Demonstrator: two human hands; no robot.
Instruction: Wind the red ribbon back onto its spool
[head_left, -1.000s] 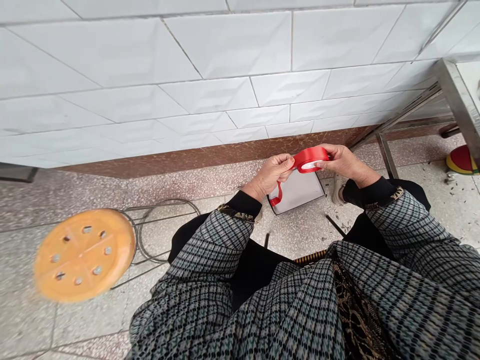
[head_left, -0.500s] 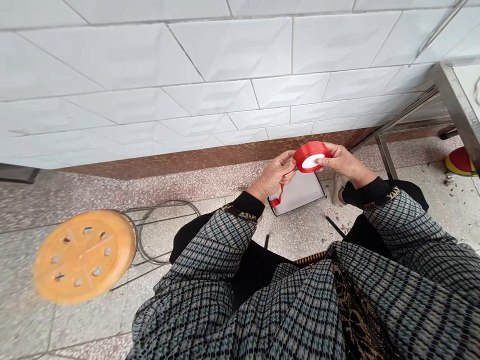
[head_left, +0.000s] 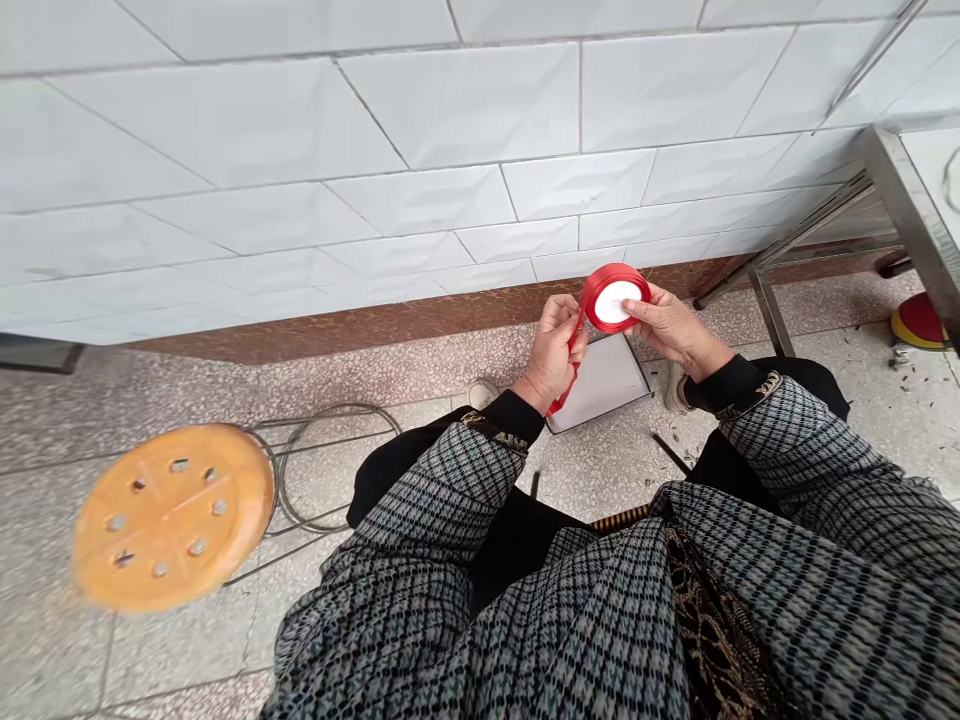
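Note:
A roll of red ribbon (head_left: 592,300) with a white centre is held up in front of me, its flat side tilted toward my face. My right hand (head_left: 671,325) grips it from the right, thumb laid on the white core. Just left of the roll, my left hand (head_left: 555,345) is closed on the loose strip of red ribbon (head_left: 574,350) that comes off the roll. The end of that strip hangs down past my left palm. Some of my left fingers are hidden behind the hand.
Below my hands a white, dark-edged panel (head_left: 604,385) lies on the speckled floor. An orange round stool (head_left: 176,515) with wire legs is at left. A metal-framed table (head_left: 907,200) stands at right, with a red and yellow object (head_left: 921,320) beneath. White tiled wall (head_left: 465,100) rises ahead.
The roll has turned so its white face shows more toward me. My left hand has moved slightly right and now holds the strip beside the roll, apart from its rim.

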